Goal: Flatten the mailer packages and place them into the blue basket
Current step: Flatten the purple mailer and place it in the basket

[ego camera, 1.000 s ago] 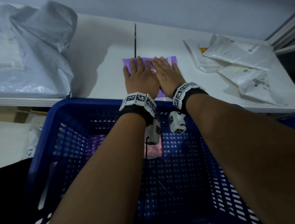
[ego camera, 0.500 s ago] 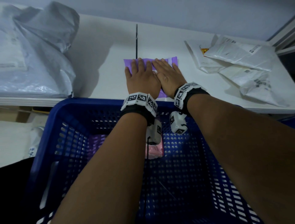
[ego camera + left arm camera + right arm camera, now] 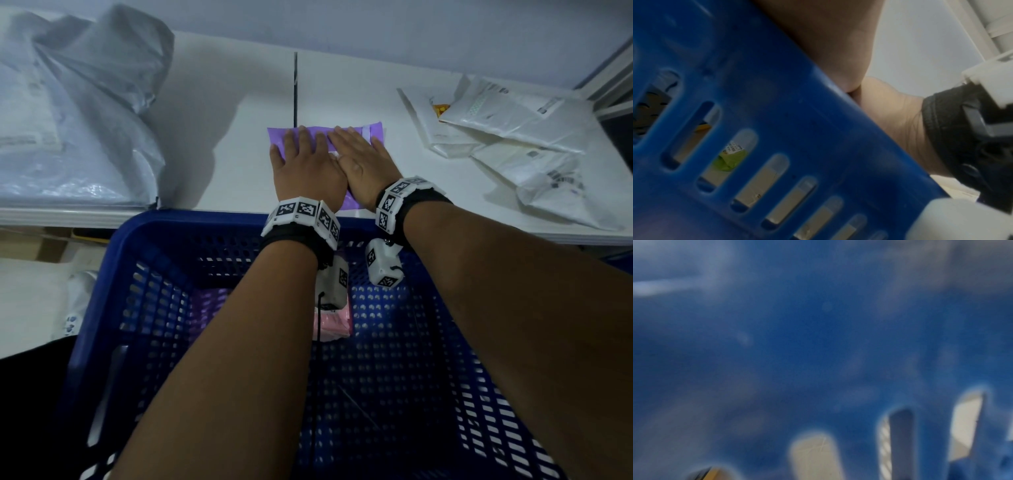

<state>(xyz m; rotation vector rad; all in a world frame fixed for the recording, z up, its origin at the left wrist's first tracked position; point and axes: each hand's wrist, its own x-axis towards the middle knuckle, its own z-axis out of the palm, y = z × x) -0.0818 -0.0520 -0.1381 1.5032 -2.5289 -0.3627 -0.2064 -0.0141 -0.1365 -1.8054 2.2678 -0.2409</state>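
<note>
A purple mailer [image 3: 374,132] lies flat on the white table [image 3: 222,154], just beyond the blue basket [image 3: 144,233]. My left hand [image 3: 305,161] and right hand [image 3: 359,157] press on it side by side, palms down, fingers straight, covering most of it. Inside the basket lie a pink mailer [image 3: 335,323] and a purple one [image 3: 205,308], partly hidden by my forearms. The left wrist view shows the basket wall [image 3: 777,113] up close with my right wrist [image 3: 896,126] beyond it. The right wrist view is filled by the blurred basket wall [image 3: 818,337].
A big grey plastic bag [image 3: 78,113] covers the table's left part. Several white mailers [image 3: 513,137] lie in a loose pile at the right. A dark seam [image 3: 295,89] runs back across the table from the purple mailer. Boxes sit under the table at left.
Both hands stay pressed on the purple mailer; they have barely shifted.
</note>
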